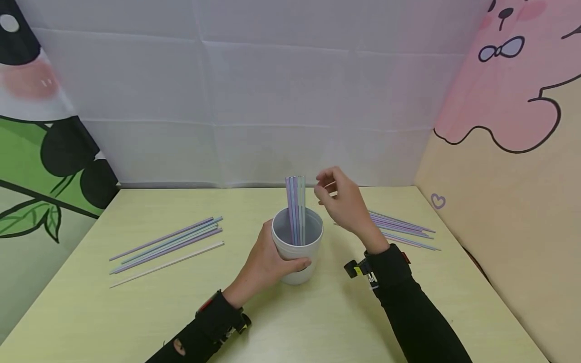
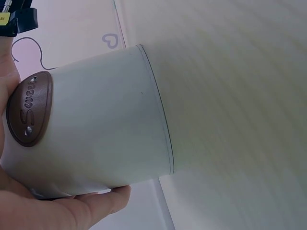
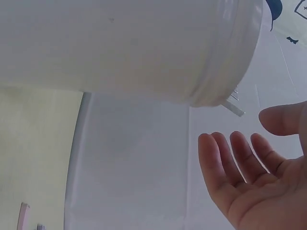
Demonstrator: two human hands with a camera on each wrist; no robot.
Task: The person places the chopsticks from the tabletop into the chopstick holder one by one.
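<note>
Your hands work at a white cup (image 1: 297,247) of straws (image 1: 296,209) mid-worktop (image 1: 290,322).
Your left hand (image 1: 268,262) grips the cup's side; your right hand (image 1: 342,201) hovers just beside the upright straws, fingers relaxed, holding nothing.

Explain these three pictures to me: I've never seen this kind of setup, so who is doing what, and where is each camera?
No machine here: a person works with bare hands and wears three cameras. The wide picture comes from the head, looking down at a table. The other two come from the wrists, so they show close, tilted views.

The left hand grips a white cup; the left wrist view shows that cup sideways with a brown label. Straws stand in it. The right hand hovers beside their tops, holding nothing; its wrist view shows an open palm under the cup.

More straws lie on the table, one pile to the left, one to the right.
</note>
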